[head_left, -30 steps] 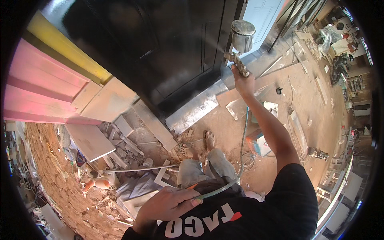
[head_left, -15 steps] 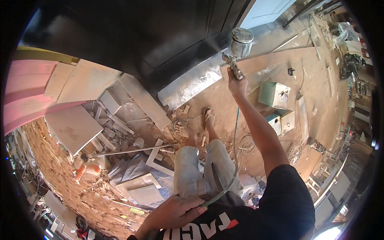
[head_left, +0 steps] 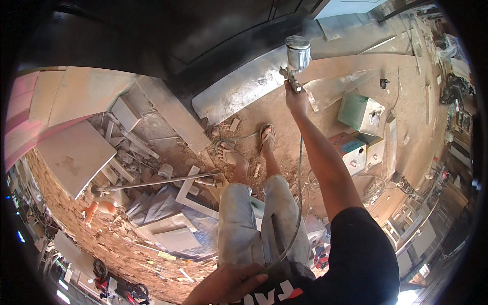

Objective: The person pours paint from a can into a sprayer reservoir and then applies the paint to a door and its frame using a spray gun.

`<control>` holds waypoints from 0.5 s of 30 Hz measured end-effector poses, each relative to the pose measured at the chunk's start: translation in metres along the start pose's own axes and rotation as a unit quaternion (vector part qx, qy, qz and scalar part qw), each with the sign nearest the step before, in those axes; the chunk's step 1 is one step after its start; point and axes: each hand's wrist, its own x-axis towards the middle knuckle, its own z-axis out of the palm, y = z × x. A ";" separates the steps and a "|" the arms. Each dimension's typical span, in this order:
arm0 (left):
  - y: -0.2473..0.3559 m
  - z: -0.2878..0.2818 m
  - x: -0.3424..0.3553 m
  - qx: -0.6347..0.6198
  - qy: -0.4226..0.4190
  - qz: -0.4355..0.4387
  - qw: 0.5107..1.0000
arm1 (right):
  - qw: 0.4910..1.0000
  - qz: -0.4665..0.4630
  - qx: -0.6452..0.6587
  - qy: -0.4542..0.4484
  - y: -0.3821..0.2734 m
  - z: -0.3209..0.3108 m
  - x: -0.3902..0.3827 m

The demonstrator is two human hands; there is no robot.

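Observation:
My right hand is closed round the handle of a spray gun, its arm stretched forward. A round metal paint cup sits on the gun. Ahead is a large glossy black panel with grooved lines, and the gun is held close to its lower right part. A thin air hose hangs from the gun side and curves down to my waist. There my left hand is closed on the hose, partly cut off by the lower edge.
A dusty whitish board lies along the panel's foot. Plastic jerrycans stand right of my arm. Wood offcuts, boards and a long pole litter the left. Coiled cable lies on the right-hand floor. My sandalled feet are between.
The spray gun has moved right along the black panel as the whole view shifted. The spray fan seen earlier no longer shows plainly; faint haze hangs by the cup. Both hands keep their grip.

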 end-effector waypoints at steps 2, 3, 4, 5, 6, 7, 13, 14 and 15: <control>-0.005 0.000 0.005 -0.002 0.002 0.029 1.000 | 1.000 0.001 -0.018 -0.015 0.000 0.006 0.001; -0.007 0.001 0.006 -0.002 0.003 0.044 0.999 | 1.000 -0.001 -0.018 -0.015 -0.003 0.006 0.002; -0.007 0.001 0.007 0.002 0.007 0.053 0.999 | 1.000 -0.003 -0.018 -0.014 -0.008 0.005 0.003; -0.005 0.002 0.006 0.009 0.010 0.065 0.998 | 1.000 -0.004 -0.018 -0.010 -0.012 0.000 0.003; -0.002 0.002 0.003 0.016 0.013 0.077 0.997 | 1.000 -0.003 -0.005 -0.009 -0.016 -0.004 0.004; 0.001 0.002 -0.001 0.004 0.008 0.071 0.997 | 1.000 -0.002 0.009 -0.006 -0.021 -0.010 0.004; 0.019 0.017 -0.054 0.042 0.022 0.099 0.994 | 0.995 -0.038 0.081 0.045 -0.105 -0.084 -0.022; 0.020 0.022 -0.066 0.058 0.030 0.116 0.991 | 0.992 -0.056 0.103 0.054 -0.119 -0.101 -0.029; 0.020 0.026 -0.079 0.075 0.038 0.133 0.988 | 0.987 -0.075 0.125 0.063 -0.134 -0.118 -0.037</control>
